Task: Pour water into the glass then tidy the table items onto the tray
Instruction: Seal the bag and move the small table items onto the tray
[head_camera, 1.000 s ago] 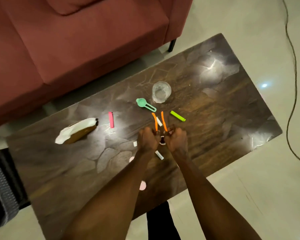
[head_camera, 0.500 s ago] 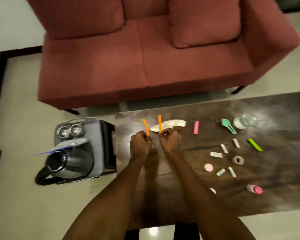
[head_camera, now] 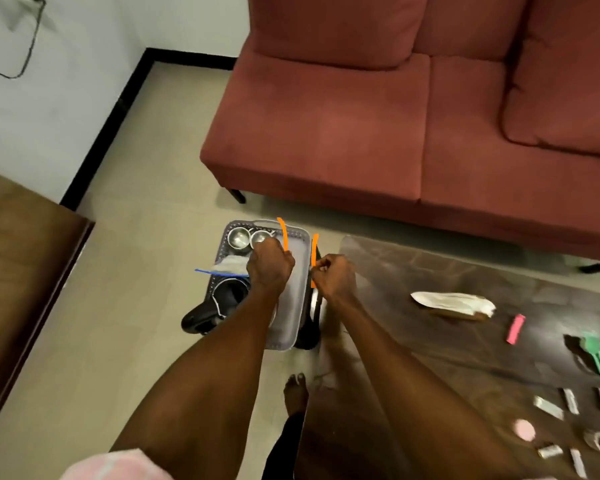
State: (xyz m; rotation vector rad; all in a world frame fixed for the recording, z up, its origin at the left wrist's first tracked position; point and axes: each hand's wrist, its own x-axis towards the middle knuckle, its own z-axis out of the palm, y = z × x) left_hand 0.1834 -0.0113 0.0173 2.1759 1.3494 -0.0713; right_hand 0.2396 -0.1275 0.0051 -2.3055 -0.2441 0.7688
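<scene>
My left hand point(head_camera: 270, 268) grips one thin orange stick point(head_camera: 283, 233) and hovers over the grey tray point(head_camera: 296, 306), which stands on a low stand left of the table. My right hand point(head_camera: 335, 279) grips a second orange stick point(head_camera: 314, 252) just past the tray's right rim. On the tray lie two small steel cups point(head_camera: 239, 238), a dark kettle point(head_camera: 219, 304) and a blue-edged sheet point(head_camera: 222, 270). The dark table point(head_camera: 413, 341) still carries a pink marker point(head_camera: 515, 328), a green scoop point(head_camera: 594, 353), a white-topped wooden piece point(head_camera: 452, 304) and several small white and pink bits point(head_camera: 548, 408).
A red sofa point(head_camera: 395, 116) runs behind the table and tray. A brown wooden surface point(head_camera: 18, 258) fills the left edge. A bare foot point(head_camera: 296, 393) stands on the tiled floor between tray and table. A cable hangs on the white wall at top left.
My view and both hands have swung left, from the table's middle to above the tray, carrying the two orange sticks. The glass has left the view.
</scene>
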